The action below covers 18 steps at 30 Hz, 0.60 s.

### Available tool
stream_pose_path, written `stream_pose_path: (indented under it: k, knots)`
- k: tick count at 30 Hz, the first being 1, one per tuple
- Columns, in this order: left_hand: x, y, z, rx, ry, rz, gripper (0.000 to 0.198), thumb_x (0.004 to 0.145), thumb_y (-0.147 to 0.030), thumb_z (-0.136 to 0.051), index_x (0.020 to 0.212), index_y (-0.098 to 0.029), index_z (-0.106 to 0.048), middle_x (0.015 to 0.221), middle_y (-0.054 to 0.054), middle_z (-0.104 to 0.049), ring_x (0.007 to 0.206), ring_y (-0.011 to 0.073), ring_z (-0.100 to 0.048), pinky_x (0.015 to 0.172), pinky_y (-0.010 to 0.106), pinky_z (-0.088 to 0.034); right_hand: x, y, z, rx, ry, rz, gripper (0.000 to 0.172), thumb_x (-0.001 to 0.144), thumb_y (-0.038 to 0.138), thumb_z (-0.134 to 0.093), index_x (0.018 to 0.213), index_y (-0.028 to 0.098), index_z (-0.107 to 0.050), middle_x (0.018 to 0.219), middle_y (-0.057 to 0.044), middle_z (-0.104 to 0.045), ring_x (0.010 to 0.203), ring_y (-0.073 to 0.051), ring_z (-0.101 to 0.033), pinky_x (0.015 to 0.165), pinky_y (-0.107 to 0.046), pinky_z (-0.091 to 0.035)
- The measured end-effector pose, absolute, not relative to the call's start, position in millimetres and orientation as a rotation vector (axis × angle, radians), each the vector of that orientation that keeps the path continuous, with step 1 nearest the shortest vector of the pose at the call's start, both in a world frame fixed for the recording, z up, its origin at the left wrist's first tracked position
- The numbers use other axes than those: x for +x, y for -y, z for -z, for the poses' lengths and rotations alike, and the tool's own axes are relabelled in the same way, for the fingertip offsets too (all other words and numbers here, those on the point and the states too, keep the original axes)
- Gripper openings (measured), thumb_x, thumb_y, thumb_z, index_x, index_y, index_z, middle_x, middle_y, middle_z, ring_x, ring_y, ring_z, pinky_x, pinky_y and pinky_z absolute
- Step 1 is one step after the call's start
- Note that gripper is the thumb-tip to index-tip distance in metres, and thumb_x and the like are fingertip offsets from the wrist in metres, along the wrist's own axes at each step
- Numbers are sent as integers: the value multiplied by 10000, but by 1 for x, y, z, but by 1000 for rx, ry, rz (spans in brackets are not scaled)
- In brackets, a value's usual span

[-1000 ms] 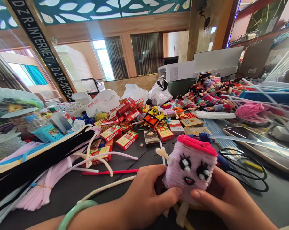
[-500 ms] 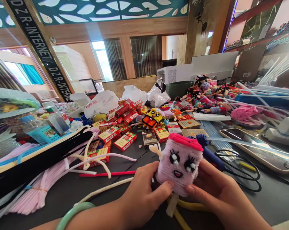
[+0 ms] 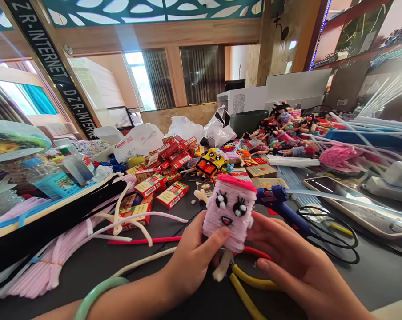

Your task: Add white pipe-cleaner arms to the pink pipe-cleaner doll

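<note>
**A:** What's the room like?

**B:** A dark counter (image 3: 371, 284) runs across the lower frame, heaped with craft stuff. Behind it, curtained windows (image 3: 203, 73) sit at upper centre, under a teal panel with leaf-shaped cutouts (image 3: 150, 9).

**A:** Anything readable?

**B:** A black banner (image 3: 50, 66) at upper left reads "DZ R-INTERNET". The red and yellow boxes (image 3: 172, 194) at centre carry barcodes, but their brand is too small to read.

**A:** Counts?

**B:** One pipe-cleaner doll (image 3: 229, 218), with two eyes and a pink top, one blue glue gun (image 3: 281, 204), one phone (image 3: 354, 200), and three plastic bags (image 3: 139, 142) at the back. The boxes and the small dolls (image 3: 287, 133) at upper right are too piled up to count.

**A:** And the hands?

**B:** The doll sits just above the lower centre. The left hand (image 3: 194, 262), wearing one green bangle (image 3: 101, 298), grips it, with the thumb across its front. The right hand (image 3: 291, 266) is curled beside it, holding nothing visible; I cannot tell whether its fingers (image 3: 264, 233) touch the doll. Yellow-handled pliers (image 3: 244, 284) lie below.
</note>
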State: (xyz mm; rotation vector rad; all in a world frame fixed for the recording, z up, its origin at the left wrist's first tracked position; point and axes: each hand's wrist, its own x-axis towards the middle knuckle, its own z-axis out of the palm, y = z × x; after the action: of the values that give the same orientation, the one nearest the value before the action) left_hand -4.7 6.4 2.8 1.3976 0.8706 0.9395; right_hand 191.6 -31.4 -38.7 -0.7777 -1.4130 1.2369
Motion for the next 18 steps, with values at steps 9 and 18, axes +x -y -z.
stream_pose_path:
  k: [9, 18]
  knots:
    - [-3, -9, -3, 1157, -963, -1070, 518, 707, -635, -722, 833, -170, -529, 481, -82, -492, 421, 66, -398, 425, 191, -328, 189, 35, 35, -903, 1520, -1004, 146, 899, 235, -650, 1021, 316, -661, 1008, -17, -667, 946, -155, -699, 849, -222, -589]
    - [0, -9, -3, 1008, -943, -1167, 515, 664, -608, -768, 805, -184, -512, 490, -77, -522, 417, 68, -423, 420, 184, -351, 184, 36, 16, -870, 1885, -470, 193, 866, 90, -571, 762, 249, -610, 710, 6, -646, 635, -121, -633, 569, -163, -522]
